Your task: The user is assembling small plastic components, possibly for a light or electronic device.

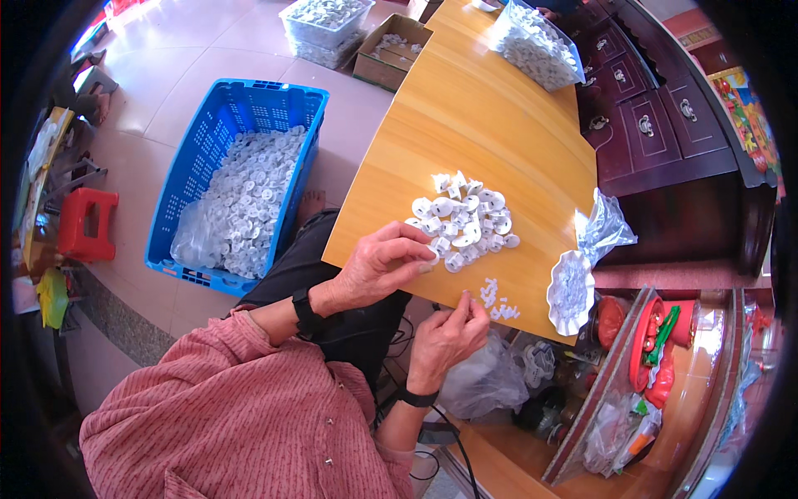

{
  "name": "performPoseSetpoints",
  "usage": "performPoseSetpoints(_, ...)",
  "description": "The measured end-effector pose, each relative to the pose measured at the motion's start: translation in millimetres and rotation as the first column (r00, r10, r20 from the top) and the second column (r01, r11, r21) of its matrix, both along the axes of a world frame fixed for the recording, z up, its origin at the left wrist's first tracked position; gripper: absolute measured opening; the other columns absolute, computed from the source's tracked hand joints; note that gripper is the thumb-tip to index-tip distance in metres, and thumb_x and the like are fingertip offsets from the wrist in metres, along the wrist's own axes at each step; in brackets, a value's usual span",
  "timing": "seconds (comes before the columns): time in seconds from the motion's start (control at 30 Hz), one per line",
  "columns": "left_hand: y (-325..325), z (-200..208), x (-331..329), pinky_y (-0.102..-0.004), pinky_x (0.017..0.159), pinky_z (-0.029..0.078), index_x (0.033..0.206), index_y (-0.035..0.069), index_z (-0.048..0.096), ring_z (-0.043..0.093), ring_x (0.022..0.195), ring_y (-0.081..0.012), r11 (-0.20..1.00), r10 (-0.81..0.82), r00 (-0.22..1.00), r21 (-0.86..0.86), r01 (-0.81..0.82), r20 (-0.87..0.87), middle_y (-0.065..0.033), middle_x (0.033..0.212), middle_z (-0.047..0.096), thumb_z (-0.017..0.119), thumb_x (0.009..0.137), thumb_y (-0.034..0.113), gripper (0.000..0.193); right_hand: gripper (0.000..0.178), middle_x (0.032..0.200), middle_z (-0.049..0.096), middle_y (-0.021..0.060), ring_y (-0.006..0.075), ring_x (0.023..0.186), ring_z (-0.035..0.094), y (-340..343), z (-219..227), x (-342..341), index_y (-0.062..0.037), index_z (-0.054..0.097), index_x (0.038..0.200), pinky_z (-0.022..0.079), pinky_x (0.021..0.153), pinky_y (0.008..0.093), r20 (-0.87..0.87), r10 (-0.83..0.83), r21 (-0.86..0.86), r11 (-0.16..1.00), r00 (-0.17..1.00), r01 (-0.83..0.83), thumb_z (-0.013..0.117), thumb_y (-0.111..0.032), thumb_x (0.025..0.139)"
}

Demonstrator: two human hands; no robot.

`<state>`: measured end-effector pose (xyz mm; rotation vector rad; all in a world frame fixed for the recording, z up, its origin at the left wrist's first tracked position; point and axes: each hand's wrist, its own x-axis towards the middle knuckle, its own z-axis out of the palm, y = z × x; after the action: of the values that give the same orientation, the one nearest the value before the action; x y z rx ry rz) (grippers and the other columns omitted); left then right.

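1. Apparently, the work was in mid-course: both hands were busy over the near edge of the table [416, 133], with loose stock in front of each.
2. Left hand [374, 264]: thumb and fingers closed narrowly, seemingly on one white part [433, 258] at the tips, right at the table edge. Its finer shape was hidden by the fingers.
3. Right hand [450, 334]: thumb and forefinger drawn together, lower and to the right of the left grip, the two hands apart. Could not tell whether anything tiny sat in the pinch.
4. Pile [474, 218]: white parts heaped just beyond and to the right of the left fingertips; judged not yet dealt with.
5. Bits [496, 301]: small white scatter just right of the right fingertips; also judged unused.
6. Dish [571, 291]: frilled rim, white contents, farther right of the right hand, with a clear bag [605, 229] beyond it.
7. Crate [320, 104]: blue, on the floor left of the left hand, holding many whitish discs [258, 187]. Whether these were finished or waiting could not be told.
8. Estimate: much left, judging by the pile; finished count not determinable.
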<state>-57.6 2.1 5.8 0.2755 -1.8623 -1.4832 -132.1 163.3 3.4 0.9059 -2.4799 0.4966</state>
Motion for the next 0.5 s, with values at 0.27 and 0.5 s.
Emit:
performPoseSetpoints(0.27, -1.6, -1.7, -1.1, -0.0288, 0.079, 0.052, 0.099, 0.004, 0.071, 0.063, 0.096, -0.0179, 0.997, 0.021, 0.999, 0.075, -0.017, -0.046, -0.0081, 0.106, 0.063, 0.071, 0.087, 0.007, 0.013, 0.036, 0.103, 0.057, 0.0113, 0.0298, 0.099, 0.057, 0.4, 10.2, 8.9, 0.0003, 0.068, 0.113, 0.044, 0.086, 0.0441, 0.125, 0.068, -0.011, 0.998, 0.990, -0.067, 0.072, 0.000, 0.077)
performPoseSetpoints(0.5, -0.4, -4.2, -1.4, -0.0284, 0.080, 0.052, 0.099, 0.004, 0.071, 0.063, 0.095, -0.0171, 0.993, 0.014, 0.999, 0.117, -0.008, -0.052, -0.0079, 0.105, 0.063, 0.071, 0.087, 0.007, 0.013, 0.027, 0.099, 0.060, 0.0097, 0.0294, 0.094, 0.060, 5.9, 5.1, 3.9, -0.0023, 0.072, 0.104, 0.046, 0.082, 0.0428, 0.110, 0.121, -0.062, 0.991, 0.987, -0.115, 0.074, 0.000, 0.077)
